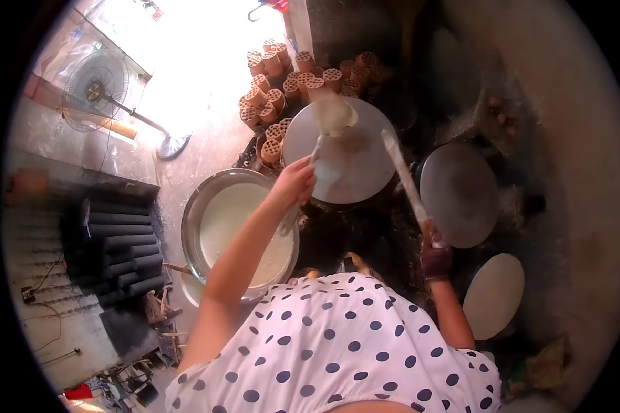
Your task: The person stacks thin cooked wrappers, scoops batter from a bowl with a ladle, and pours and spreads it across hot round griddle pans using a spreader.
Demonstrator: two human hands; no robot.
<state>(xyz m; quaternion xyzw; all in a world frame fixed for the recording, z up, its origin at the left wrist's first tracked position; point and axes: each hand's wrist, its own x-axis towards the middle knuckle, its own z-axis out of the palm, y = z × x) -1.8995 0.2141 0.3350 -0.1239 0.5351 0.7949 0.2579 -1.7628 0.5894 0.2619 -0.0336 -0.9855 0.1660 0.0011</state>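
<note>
My left hand is closed around the handle of a ladle. The ladle's bowl is over the far part of a round griddle, and haze partly blurs it. My right hand, in a dark purple glove, grips a long, pale, flat stick. The stick's far end reaches the griddle's right edge; whether it touches the surface, I cannot tell. Below my left forearm stands a wide metal basin of creamy pale liquid.
A second round griddle and a pale disc lie to the right. Several reddish-brown honeycomb briquettes are piled beyond the griddle. Black cylinders are stacked at left, below a standing fan.
</note>
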